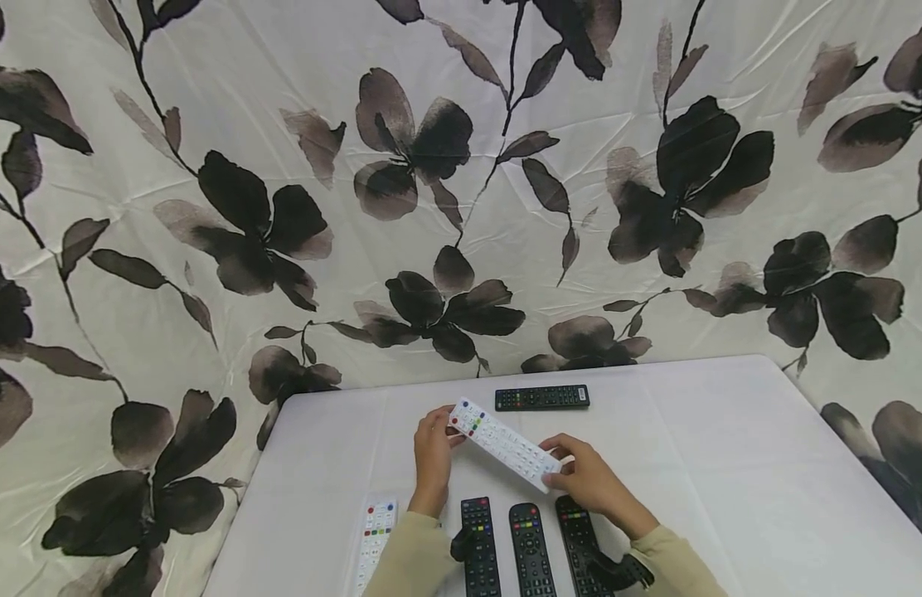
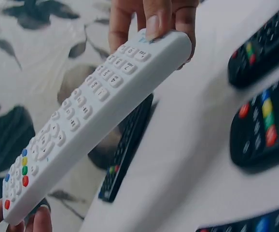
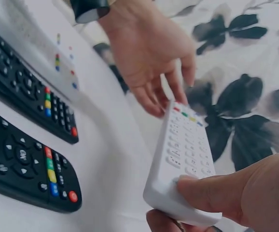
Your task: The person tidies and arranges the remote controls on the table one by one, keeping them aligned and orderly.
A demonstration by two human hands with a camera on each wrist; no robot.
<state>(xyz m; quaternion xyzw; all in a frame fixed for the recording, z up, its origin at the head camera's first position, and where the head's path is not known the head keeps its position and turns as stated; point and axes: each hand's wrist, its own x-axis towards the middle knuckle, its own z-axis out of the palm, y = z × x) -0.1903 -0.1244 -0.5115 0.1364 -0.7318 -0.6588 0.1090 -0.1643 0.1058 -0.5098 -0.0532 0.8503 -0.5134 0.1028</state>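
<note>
A white remote control (image 1: 506,445) with coloured buttons is held slantwise above the table between both hands. At its coloured-button end, my left hand (image 1: 433,456) grips it, fingertips reaching round the edge in the left wrist view. My right hand (image 1: 594,479) pinches the opposite end; the right wrist view shows the thumb (image 3: 212,191) on the face and fingers beneath. Below the hands lie three black remotes: one at left (image 1: 479,539), one in the middle (image 1: 531,547) and one at right (image 1: 575,531), partly covered by the wrist camera.
Another white remote (image 1: 376,531) lies left of the black ones, partly behind the left sleeve. Near the far edge of the white table (image 1: 730,464), a further black remote (image 1: 541,398) lies crosswise. A flowered cloth (image 1: 550,249) hangs behind the table.
</note>
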